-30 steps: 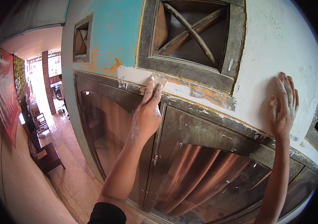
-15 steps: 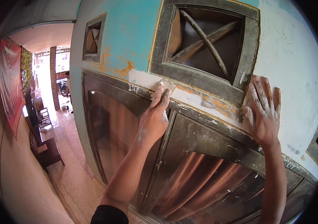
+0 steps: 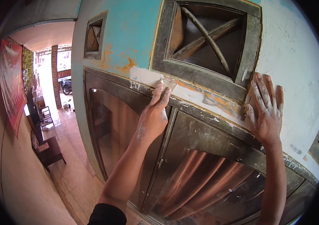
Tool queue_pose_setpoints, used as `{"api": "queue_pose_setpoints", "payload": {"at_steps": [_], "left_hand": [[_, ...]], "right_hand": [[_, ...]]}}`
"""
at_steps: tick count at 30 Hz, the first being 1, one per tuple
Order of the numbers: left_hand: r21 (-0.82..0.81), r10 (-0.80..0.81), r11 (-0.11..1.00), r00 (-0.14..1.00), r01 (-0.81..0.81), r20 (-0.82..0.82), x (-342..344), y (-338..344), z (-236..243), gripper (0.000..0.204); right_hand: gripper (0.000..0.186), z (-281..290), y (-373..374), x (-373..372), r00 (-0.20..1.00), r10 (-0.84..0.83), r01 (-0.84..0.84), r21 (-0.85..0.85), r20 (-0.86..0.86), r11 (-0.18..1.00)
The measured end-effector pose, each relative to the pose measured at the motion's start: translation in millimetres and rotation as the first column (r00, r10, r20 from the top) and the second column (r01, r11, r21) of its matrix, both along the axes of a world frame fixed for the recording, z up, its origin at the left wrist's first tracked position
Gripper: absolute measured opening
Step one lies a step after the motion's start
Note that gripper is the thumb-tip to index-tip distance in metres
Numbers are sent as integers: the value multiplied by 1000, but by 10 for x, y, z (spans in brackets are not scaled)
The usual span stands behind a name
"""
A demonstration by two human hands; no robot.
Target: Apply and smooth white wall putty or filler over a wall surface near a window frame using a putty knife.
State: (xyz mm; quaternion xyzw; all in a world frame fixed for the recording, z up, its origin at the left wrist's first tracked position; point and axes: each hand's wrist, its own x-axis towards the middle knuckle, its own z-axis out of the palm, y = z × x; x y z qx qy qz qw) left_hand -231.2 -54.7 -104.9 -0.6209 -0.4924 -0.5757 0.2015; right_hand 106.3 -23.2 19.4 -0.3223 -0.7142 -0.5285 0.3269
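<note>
The left hand (image 3: 154,115) presses a flat, pale scraper blade (image 3: 170,84) to the wall with two outstretched fingers; its thumb is hidden, so how it grips underneath cannot be told. The blade lies just beyond those fingertips, toward the upper right, on a strip of white filler (image 3: 189,93) whose long axis slants from upper left down to lower right, between the wooden vent frame (image 3: 189,69) above and the paint-flecked window frame (image 3: 204,119) below. Orange patches (image 3: 219,101) show through farther along the strip, between the two hands. The left hand is plainly nearer the blade; the right hand (image 3: 266,122), holding nothing visible, rests with fingers spread wide on the white wall (image 3: 292,63), beside the vent frame's lower right corner. A second ago that hand was well apart from this corner, farther right, its fingers closer together; against the half-second-old frame, both hands and the blade have barely shifted.
</note>
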Motion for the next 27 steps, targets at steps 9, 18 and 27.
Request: {"api": "queue_pose_setpoints", "payload": {"at_steps": [9, 18, 27], "left_hand": [[-33, 31, 999, 1000, -31, 2, -61, -8, -9, 76], [67, 72, 996, 991, -65, -114, -187, 39, 8, 74], [67, 74, 995, 994, -69, -81, -207, 66, 21, 73]], "right_hand": [[69, -8, 11, -11, 1000, 9, -9, 10, -6, 1000], [63, 1, -25, -10, 1000, -25, 25, 0, -1, 1000], [65, -13, 1, -7, 999, -44, 44, 19, -3, 999]]}}
